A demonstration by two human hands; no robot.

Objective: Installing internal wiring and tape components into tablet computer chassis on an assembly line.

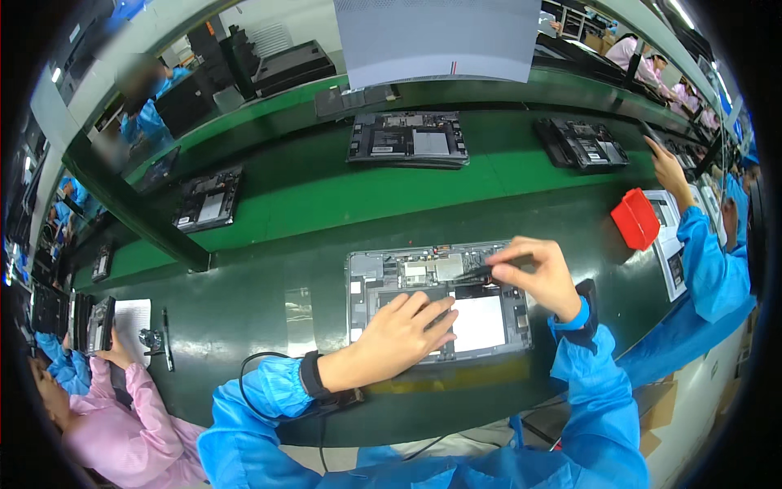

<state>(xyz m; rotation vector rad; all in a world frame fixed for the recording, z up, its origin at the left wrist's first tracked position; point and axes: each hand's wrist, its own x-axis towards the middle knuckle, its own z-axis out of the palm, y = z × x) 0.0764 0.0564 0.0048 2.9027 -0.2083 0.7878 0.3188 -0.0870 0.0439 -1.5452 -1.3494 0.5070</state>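
Observation:
An opened tablet or laptop chassis (387, 281) lies on the bench before me, its circuit board (436, 269) along the far side and a white-labelled battery section (479, 324) at near right. My left hand (407, 330) rests on the chassis left of the white section, fingers stretched out and holding nothing. Over the board's right part, my right hand (538, 275) pinches black tweezers (476, 274), their tip pointing left and down to the board. Whether the tip touches a part is too small to tell.
Other opened devices (407, 140) lie on the green belt beyond the bench. A red bin (635, 220) stands at right, near a co-worker's hand (669, 169). At left are a pen (168, 341), a paper sheet (133, 324) and a person in pink (134, 428). A wrist-strap cord (243, 383) trails from my left cuff.

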